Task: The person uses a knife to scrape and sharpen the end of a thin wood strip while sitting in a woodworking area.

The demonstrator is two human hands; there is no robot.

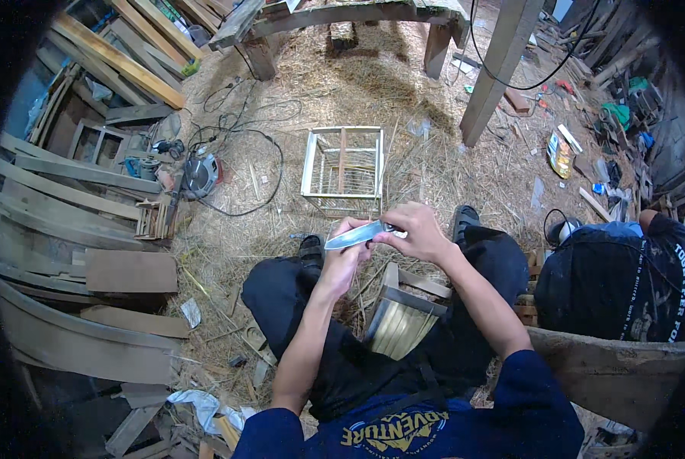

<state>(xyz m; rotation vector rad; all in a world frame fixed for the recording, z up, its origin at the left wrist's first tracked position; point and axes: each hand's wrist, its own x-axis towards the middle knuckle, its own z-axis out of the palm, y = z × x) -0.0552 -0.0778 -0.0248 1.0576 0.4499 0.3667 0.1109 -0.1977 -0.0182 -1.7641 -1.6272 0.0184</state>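
A knife with a broad silver blade (354,236) is in front of me, its tip toward the left. My right hand (417,232) is closed round its handle, which the fingers mostly hide. Just behind and under the blade is my left hand (344,260), its fingers bent in close to the knife; whatever they pinch is hidden. Beyond both hands, a small cage (309,164) with a pale wooden frame and thin bars stands on the floor. Between my legs is a wooden piece (400,329) with light slats.
Straw and shavings cover the floor. Leftward lie a circular saw (201,176), looped cables and stacked planks (90,174). A wooden bench (342,17) stands ahead, a post (501,73) right of it. At the right, a person in a dark shirt (618,279) sits close by.
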